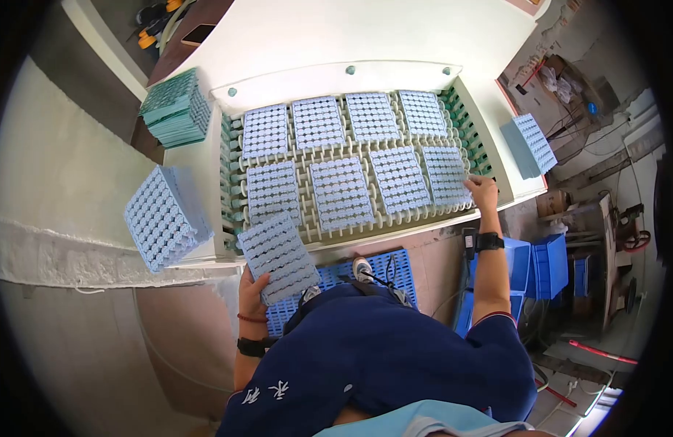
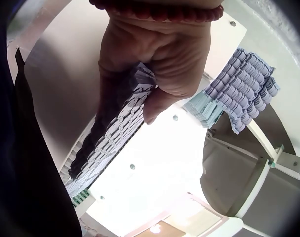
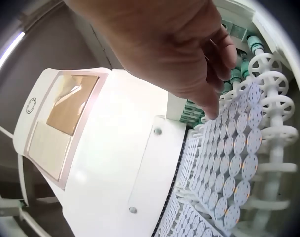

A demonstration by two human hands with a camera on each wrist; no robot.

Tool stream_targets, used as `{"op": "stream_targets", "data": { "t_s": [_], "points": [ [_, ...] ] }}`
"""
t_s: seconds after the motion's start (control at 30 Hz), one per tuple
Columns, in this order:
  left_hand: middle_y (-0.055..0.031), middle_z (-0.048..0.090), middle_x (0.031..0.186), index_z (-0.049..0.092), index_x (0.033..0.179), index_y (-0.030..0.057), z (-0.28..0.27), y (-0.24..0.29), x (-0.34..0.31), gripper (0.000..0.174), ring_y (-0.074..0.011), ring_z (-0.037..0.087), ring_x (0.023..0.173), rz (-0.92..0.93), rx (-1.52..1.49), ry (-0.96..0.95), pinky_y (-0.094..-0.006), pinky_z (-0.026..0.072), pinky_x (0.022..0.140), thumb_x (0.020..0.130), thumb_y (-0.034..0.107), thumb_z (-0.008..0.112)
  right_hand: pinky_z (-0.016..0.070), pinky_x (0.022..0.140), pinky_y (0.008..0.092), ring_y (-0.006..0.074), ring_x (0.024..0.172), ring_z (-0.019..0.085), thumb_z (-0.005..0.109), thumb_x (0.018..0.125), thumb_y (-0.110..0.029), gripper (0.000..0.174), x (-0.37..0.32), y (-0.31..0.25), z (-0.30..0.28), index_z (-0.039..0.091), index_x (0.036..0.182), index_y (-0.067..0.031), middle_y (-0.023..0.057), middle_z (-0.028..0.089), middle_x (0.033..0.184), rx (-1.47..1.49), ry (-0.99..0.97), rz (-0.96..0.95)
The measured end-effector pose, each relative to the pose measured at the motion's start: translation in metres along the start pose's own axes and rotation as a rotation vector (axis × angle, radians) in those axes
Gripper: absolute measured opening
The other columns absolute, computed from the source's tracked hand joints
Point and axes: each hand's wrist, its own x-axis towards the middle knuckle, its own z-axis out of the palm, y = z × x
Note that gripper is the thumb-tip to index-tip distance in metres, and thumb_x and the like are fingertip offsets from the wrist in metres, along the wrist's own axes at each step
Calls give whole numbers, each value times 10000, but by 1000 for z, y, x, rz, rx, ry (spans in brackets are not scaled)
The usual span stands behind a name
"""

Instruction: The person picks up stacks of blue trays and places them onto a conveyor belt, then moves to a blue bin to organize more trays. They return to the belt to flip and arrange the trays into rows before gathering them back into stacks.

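Pale blue-white panels of round circuit boards lie in two rows on the white roller wheels of a conveyor (image 1: pixel 376 218). My left hand (image 1: pixel 253 293) grips a thin stack of such panels (image 1: pixel 279 258) by its lower left edge, in front of the machine. The left wrist view shows the thumb on one face of that stack (image 2: pixel 123 121) and the other fingers largely hidden. At the front right of the conveyor, my right hand (image 1: pixel 483 191) pinches the right edge of a panel (image 1: pixel 445 175). Its fingertips stand at that panel's corner in the right wrist view, with the other fingers curled.
Left of the conveyor, a tilted stack of panels (image 1: pixel 160 218) stands before a pile of green boards (image 1: pixel 177 105). Another stack (image 1: pixel 533 146) stands on the right ledge. Blue crates (image 1: pixel 548 266) sit on the floor at right, and a blue slatted mat (image 1: pixel 394 269) lies underfoot.
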Motion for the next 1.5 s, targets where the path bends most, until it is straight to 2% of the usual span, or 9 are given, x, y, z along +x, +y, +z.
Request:
{"op": "stream_targets", "data": {
  "t_s": [0.13,0.2,0.33,0.57,0.77,1.2,1.3,1.47,1.5],
  "points": [
    [-200,519,1193,365,1276,-46,8,-1,1,549,-302,554,1060,-12,-16,-11,-413,463,912,775,-4,585,499,676,336,265,737,637,723,722,-247,281,-36,-48,40,688,910,-40,134,653,856,90,-31,-210],
    [-207,515,1197,357,1283,-49,10,-2,3,556,-309,554,1064,5,-60,-43,-422,468,907,778,0,584,485,784,364,306,875,601,721,722,-223,271,-60,-81,60,668,930,-57,144,631,959,57,-28,-565],
    [-208,513,1202,351,1289,-49,9,-3,1,569,-312,553,1066,22,-84,-51,-428,473,903,782,24,600,455,848,389,307,1019,558,698,739,-281,385,-92,-123,81,611,1052,-75,124,580,1131,-165,-134,-773],
    [-205,482,1244,323,1313,-50,2,-6,-8,612,-321,515,1114,54,-55,-69,-434,435,940,796,100,615,395,929,429,301,1134,493,657,760,-365,434,-94,-143,96,586,1080,-80,129,548,1189,-255,-211,-743],
    [-217,472,1253,313,1323,-55,2,-3,-13,624,-339,503,1125,58,-111,-94,-450,427,947,783,99,583,374,955,427,291,1172,469,642,773,-378,438,-107,-184,129,569,1099,-95,131,513,1241,-153,-311,-1008],
    [-198,502,1231,336,1309,-49,2,-3,-14,603,-302,524,1113,46,-103,-92,-415,425,951,772,49,593,345,988,425,277,1210,430,594,803,-426,493,-92,-214,155,550,1166,-96,119,505,1263,-219,-337,-884],
    [-183,516,1215,349,1301,-44,2,-4,-10,603,-287,536,1096,56,-54,-70,-401,436,940,769,56,615,398,937,412,277,1161,477,610,805,-395,489,-97,-222,141,535,1184,-95,128,499,1269,-171,-294,-893],
    [-179,520,1208,355,1299,-32,9,-3,-4,603,-286,547,1077,43,-39,-81,-398,453,919,769,60,627,514,607,315,199,718,646,648,822,-273,262,-122,-229,108,653,931,-34,118,669,869,363,-779,-591],
    [-179,519,1207,355,1299,-29,10,-3,-3,600,-285,550,1073,39,-37,-89,-398,457,914,771,58,625,514,607,315,199,718,646,648,822,-273,262,-128,-227,107,653,931,-34,118,669,869,363,-775,-589]
  ]
}}
